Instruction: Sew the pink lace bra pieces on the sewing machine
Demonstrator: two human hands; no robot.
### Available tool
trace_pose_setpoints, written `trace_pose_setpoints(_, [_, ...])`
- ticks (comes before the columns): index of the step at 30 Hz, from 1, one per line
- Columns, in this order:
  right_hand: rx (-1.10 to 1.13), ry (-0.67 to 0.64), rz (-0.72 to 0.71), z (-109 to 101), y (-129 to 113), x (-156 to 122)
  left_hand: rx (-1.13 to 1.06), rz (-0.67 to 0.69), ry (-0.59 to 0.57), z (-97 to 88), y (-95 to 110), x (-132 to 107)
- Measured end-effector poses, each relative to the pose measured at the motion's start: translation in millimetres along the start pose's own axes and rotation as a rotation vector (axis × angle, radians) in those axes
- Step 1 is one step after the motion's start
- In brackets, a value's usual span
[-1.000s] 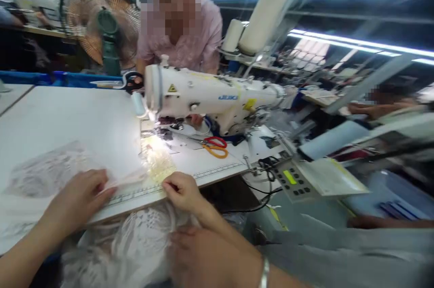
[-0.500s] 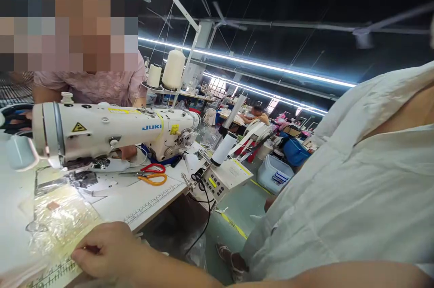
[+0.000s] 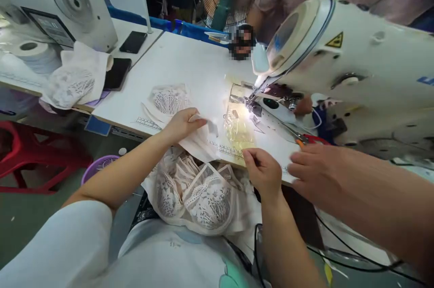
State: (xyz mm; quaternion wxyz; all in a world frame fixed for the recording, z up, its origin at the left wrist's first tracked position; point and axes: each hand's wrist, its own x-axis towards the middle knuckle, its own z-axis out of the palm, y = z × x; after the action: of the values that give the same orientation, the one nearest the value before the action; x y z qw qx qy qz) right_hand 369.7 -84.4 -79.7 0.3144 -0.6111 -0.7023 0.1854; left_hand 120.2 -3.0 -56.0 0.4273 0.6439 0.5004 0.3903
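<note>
My left hand is closed, pinching a white fabric piece that lies over the front edge of the white sewing table. A lace cup piece lies just beyond it. My right hand is pinched shut at the table's edge by the printed ruler; what it holds is hidden. A heap of white lace bras fills my lap. The lit needle area of the white sewing machine is just beyond my right hand.
Another person's hand and forearm reach in from the right, beside my right hand. Orange-handled scissors lie under the machine. Two phones, a lace cloth and a second machine sit left. A red stool and a purple bowl stand on the floor.
The view swung from up and to the right down onto the table and lap. Both my hands show again, and another person's hand now lies beside my right hand.
</note>
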Motion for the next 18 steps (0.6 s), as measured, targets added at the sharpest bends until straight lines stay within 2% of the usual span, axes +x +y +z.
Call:
trace_pose_setpoints(1, [0.005, 0.048, 0.01, 3.0, 0.8, -0.5, -0.036, -0.001, 0.018, 0.6, 0.2, -2.3])
trace_pose_setpoints(4, [0.023, 0.074, -0.025, 7.3, 1.4, 1.1, -0.053, 0.023, 0.06, 0.3, -1.2, -7.7])
trace_pose_setpoints(7, [0.025, 0.042, -0.051, 6.4, -0.9, 6.3, 0.106, 0.21, 0.091, -3.9, -4.5, -12.9])
trace_pose_setpoints(11, [0.006, -0.069, -0.079, 13.0, -17.8, 16.3, 0.22, 0.546, 0.041, -9.4, -8.7, -21.8])
trace_pose_setpoints(18, [-0.028, -0.301, -0.097, 39.0, -69.0, 37.2, 0.357, 0.779, -0.008, -13.3, -20.1, -34.4])
